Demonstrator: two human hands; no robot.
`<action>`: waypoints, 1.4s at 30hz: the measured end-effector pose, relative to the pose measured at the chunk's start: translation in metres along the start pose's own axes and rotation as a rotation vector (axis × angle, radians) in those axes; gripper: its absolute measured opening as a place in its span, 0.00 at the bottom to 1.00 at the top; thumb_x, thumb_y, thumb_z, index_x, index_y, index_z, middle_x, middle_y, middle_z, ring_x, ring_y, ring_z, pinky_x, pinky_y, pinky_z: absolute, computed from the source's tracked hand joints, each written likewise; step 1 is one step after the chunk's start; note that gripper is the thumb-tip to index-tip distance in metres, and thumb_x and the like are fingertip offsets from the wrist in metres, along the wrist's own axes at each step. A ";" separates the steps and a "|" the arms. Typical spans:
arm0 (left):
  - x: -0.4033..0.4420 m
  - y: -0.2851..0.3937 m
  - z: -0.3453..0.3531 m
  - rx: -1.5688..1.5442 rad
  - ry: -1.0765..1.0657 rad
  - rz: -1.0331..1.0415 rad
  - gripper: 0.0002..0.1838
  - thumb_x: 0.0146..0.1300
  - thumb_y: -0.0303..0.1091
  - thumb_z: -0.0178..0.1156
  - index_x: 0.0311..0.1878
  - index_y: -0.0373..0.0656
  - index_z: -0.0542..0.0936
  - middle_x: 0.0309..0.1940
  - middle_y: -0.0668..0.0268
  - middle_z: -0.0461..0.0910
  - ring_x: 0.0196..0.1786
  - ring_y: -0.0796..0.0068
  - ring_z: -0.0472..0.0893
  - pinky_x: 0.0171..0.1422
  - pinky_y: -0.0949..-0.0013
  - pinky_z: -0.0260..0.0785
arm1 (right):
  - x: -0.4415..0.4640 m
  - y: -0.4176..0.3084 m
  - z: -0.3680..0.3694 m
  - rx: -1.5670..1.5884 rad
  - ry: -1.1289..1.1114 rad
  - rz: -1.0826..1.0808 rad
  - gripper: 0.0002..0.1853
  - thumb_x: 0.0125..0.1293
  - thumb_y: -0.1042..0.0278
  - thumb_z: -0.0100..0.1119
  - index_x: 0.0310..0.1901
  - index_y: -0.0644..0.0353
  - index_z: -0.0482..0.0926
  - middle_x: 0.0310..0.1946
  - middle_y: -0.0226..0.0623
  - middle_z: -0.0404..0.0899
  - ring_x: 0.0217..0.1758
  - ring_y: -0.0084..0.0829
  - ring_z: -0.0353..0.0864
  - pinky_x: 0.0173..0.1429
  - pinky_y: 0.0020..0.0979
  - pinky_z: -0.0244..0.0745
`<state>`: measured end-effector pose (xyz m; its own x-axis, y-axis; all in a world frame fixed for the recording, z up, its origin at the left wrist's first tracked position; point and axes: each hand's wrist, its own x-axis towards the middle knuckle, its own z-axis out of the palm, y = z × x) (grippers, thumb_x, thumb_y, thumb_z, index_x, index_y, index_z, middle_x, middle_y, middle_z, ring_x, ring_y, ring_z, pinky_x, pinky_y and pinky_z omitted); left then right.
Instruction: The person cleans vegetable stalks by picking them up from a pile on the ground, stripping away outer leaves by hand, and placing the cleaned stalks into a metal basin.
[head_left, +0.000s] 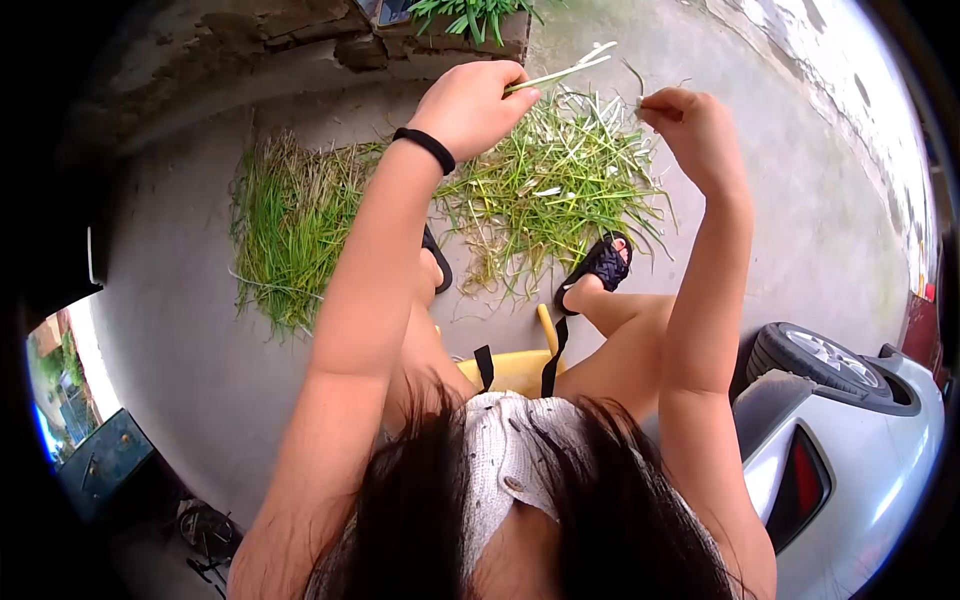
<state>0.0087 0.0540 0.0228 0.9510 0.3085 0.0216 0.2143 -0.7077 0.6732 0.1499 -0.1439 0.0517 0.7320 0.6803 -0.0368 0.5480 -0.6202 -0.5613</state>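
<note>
My left hand (475,108), with a black band at its wrist, is closed around a few chive stalks (565,74). Their pale white ends stick out to the right past my fingertips. To the right, my right hand (693,130) pinches a thin, limp chive leaf (634,74) between thumb and fingertips. The hands are apart, above a loose pile of chive trimmings (560,185) on the ground, green and yellowish with white bits. Another heap of grassy chives (295,225) lies to the left, partly behind my left forearm.
A bunch of green chives (475,15) rests on a worn brick ledge (440,60) at the top. My sandalled feet flank the near pile, and a yellow seat (510,373) is under me. A silver car (850,470) with a wheel (820,360) is at lower right.
</note>
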 end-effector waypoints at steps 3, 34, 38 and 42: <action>0.004 -0.014 0.023 -0.079 0.010 -0.047 0.15 0.59 0.42 0.57 0.33 0.38 0.77 0.17 0.66 0.72 0.22 0.78 0.70 0.30 0.71 0.63 | 0.000 0.026 0.016 -0.096 -0.037 0.037 0.08 0.52 0.71 0.61 0.35 0.60 0.82 0.33 0.39 0.81 0.32 0.30 0.79 0.37 0.29 0.72; 0.005 0.005 0.014 -0.759 -0.230 -0.138 0.09 0.56 0.34 0.65 0.32 0.38 0.79 0.24 0.77 0.74 0.28 0.91 0.69 0.33 0.82 0.63 | -0.007 0.000 0.043 0.814 0.053 -0.056 0.06 0.59 0.73 0.61 0.36 0.65 0.81 0.27 0.24 0.76 0.30 0.14 0.72 0.33 0.16 0.65; 0.006 0.004 0.016 -0.729 -0.237 -0.144 0.09 0.56 0.35 0.64 0.31 0.38 0.79 0.22 0.77 0.73 0.26 0.91 0.68 0.30 0.82 0.61 | -0.005 0.003 0.049 0.841 0.069 -0.045 0.05 0.59 0.73 0.61 0.35 0.63 0.81 0.28 0.26 0.77 0.32 0.16 0.74 0.35 0.17 0.68; 0.006 0.003 0.012 -0.682 -0.226 -0.188 0.10 0.56 0.37 0.64 0.30 0.38 0.79 0.20 0.78 0.71 0.24 0.91 0.66 0.28 0.82 0.57 | -0.005 -0.001 0.048 0.387 0.164 -0.291 0.05 0.56 0.75 0.62 0.35 0.57 0.82 0.28 0.28 0.77 0.32 0.21 0.76 0.36 0.19 0.69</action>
<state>0.0181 0.0460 0.0164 0.9505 0.1947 -0.2423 0.2617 -0.0809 0.9617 0.1267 -0.1277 0.0130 0.6423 0.7137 0.2795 0.5716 -0.2031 -0.7950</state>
